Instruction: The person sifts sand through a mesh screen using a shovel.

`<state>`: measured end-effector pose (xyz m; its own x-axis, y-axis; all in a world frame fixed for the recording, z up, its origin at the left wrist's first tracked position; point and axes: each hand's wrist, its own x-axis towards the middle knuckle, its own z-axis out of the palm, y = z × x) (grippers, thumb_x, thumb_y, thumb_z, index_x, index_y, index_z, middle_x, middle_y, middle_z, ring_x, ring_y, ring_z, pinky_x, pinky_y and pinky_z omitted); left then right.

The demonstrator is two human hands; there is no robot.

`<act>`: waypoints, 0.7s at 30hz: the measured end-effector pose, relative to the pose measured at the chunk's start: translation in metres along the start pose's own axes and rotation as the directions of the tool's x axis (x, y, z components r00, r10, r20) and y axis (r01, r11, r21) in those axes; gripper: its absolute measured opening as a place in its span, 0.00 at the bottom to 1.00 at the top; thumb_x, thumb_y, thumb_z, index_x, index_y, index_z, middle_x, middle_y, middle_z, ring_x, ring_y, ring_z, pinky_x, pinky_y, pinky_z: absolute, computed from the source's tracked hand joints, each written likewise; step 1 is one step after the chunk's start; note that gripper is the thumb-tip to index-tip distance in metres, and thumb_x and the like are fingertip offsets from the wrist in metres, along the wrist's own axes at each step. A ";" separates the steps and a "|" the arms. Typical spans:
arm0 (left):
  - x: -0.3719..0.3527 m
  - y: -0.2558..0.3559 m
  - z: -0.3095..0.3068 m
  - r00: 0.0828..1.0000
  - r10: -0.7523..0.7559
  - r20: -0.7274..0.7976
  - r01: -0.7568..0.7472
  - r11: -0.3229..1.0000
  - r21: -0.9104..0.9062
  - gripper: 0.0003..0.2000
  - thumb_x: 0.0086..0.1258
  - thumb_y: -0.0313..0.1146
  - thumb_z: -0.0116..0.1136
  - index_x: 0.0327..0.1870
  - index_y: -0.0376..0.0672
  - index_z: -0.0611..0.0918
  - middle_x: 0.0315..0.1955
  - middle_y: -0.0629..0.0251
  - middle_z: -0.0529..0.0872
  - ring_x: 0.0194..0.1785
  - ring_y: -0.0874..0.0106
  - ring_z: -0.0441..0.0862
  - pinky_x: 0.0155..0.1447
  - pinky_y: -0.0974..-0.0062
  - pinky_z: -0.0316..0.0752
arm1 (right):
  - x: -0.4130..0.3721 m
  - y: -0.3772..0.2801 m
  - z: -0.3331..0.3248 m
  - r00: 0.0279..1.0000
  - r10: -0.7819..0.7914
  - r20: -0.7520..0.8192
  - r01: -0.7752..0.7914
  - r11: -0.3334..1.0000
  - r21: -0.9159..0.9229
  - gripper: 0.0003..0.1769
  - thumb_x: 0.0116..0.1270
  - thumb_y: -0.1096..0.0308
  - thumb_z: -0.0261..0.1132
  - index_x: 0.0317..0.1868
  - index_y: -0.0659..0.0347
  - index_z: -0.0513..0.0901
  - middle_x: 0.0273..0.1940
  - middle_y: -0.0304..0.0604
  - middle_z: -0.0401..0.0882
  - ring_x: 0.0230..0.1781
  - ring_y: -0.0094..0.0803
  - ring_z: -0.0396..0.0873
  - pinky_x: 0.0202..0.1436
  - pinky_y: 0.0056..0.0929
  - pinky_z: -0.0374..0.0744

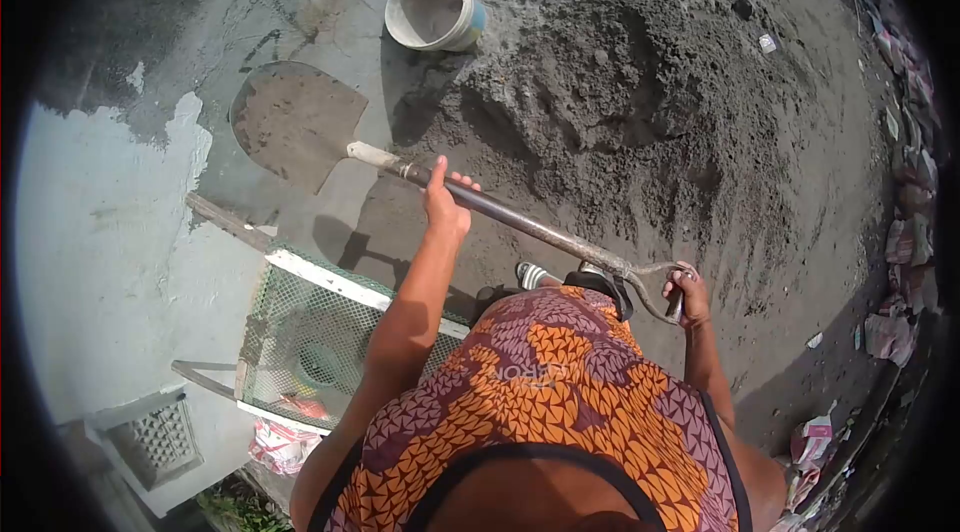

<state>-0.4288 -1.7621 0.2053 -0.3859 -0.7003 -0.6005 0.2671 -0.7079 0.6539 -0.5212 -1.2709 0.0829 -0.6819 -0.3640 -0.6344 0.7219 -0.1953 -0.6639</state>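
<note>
A shovel (520, 222) lies slantwise across the view, its blade (300, 122) at the upper left and its D-shaped grip at the right. My left hand (448, 202) holds the shaft near the blade, with the thumb along it. The fingers of my right hand (688, 294) are wrapped round the end of the D-grip. Some grey material coats the blade, which hangs over the wet grey ground. Beyond the shaft rises a large heap of dark grey sand (620, 82). A white bucket (435, 12) stands at the heap's left edge, with grey material inside.
A white-framed green mesh screen (330, 352) with wooden handles is at the lower left, beside a pale wall (110, 252). Crumpled sacks (905, 232) line the right edge. A sandalled foot (535, 276) shows below the shaft.
</note>
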 end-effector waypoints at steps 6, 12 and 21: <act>0.081 -0.147 0.061 0.968 -0.200 -0.149 0.235 0.935 0.267 0.11 0.65 0.30 0.67 0.32 0.44 0.73 0.21 0.68 0.72 0.19 0.72 0.70 0.22 0.67 0.68 | -0.124 -0.008 0.022 0.930 0.161 -0.331 -0.087 0.970 0.227 0.17 0.72 0.54 0.66 0.48 0.56 0.74 0.34 0.43 0.81 0.27 0.35 0.83 0.29 0.38 0.85; 0.065 -0.300 0.056 0.875 -0.458 -0.158 0.478 0.763 0.436 0.09 0.65 0.32 0.67 0.31 0.44 0.76 0.23 0.67 0.74 0.18 0.70 0.72 0.20 0.65 0.70 | -0.222 -0.007 0.039 0.772 0.298 -0.561 0.023 0.869 0.494 0.19 0.73 0.48 0.63 0.36 0.54 0.74 0.29 0.41 0.79 0.27 0.36 0.80 0.29 0.36 0.81; 0.113 -0.377 0.092 0.671 -0.729 -0.136 0.640 0.476 0.603 0.09 0.67 0.34 0.64 0.28 0.45 0.77 0.20 0.69 0.75 0.20 0.70 0.75 0.25 0.65 0.76 | -0.202 0.006 0.124 0.757 -0.002 -0.654 0.346 0.849 0.399 0.17 0.69 0.53 0.64 0.30 0.54 0.71 0.22 0.37 0.70 0.21 0.31 0.71 0.29 0.33 0.74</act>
<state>-0.6544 -1.5655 -0.0665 -0.3339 0.0339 -0.9420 -0.6522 -0.7298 0.2050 -0.3645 -1.3113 0.2568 -0.5942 0.3199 -0.7380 0.4243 -0.6548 -0.6255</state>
